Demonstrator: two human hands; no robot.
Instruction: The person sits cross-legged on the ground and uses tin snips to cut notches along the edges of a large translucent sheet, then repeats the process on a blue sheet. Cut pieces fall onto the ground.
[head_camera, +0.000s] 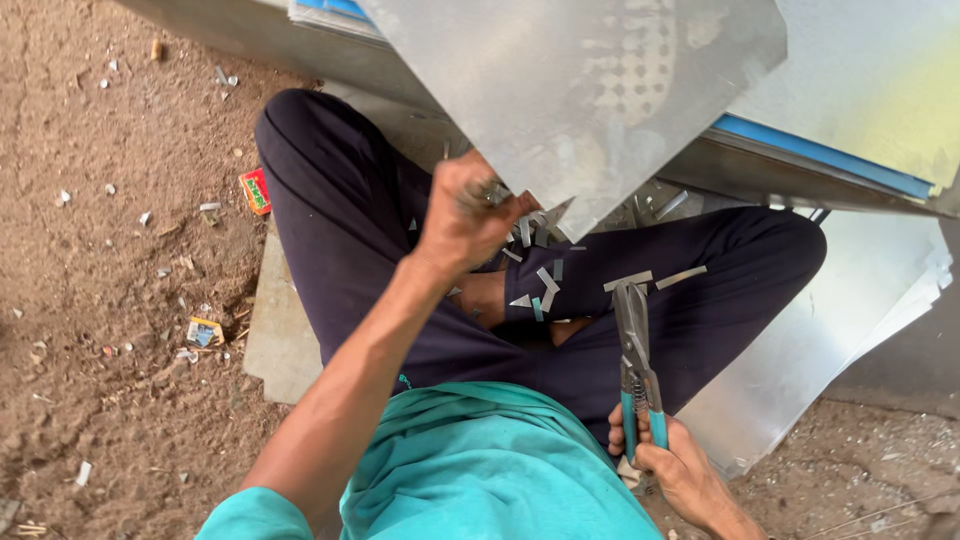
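- the left hand (462, 215) is closed tight on the lower corner of a thin grey metal sheet (570, 90), fingers wrapped round the edge, holding it tilted up over the lap.
- the sheet rises from that pinched corner toward the top of the view; its face is dull and blotchy, with a patch of small stamped dots near the upper middle.
- the right hand (672, 468) is curled shut around the teal handles of a pair of tin snips (634, 355), which lie along the right thigh with blades pointing up toward the sheet, tips apart from it.
- i cannot tell whether the blades are fully closed; they look nearly together.
- small offcut strips (545, 283) lie scattered across the dark trousers (350, 230) and between the crossed legs.
- more flat metal sheets (860, 290) lie stacked beside and under the right leg, one with a blue edge behind.
- the dirt floor (110, 300) on the left carries scraps and a small red box (255, 190).
- judging by looks, the sheet is light but springy and likely to flex or wobble when held by one corner; cut edges and that corner are probably sharp, so a grip on the flat faces just in from the edge seems safer.
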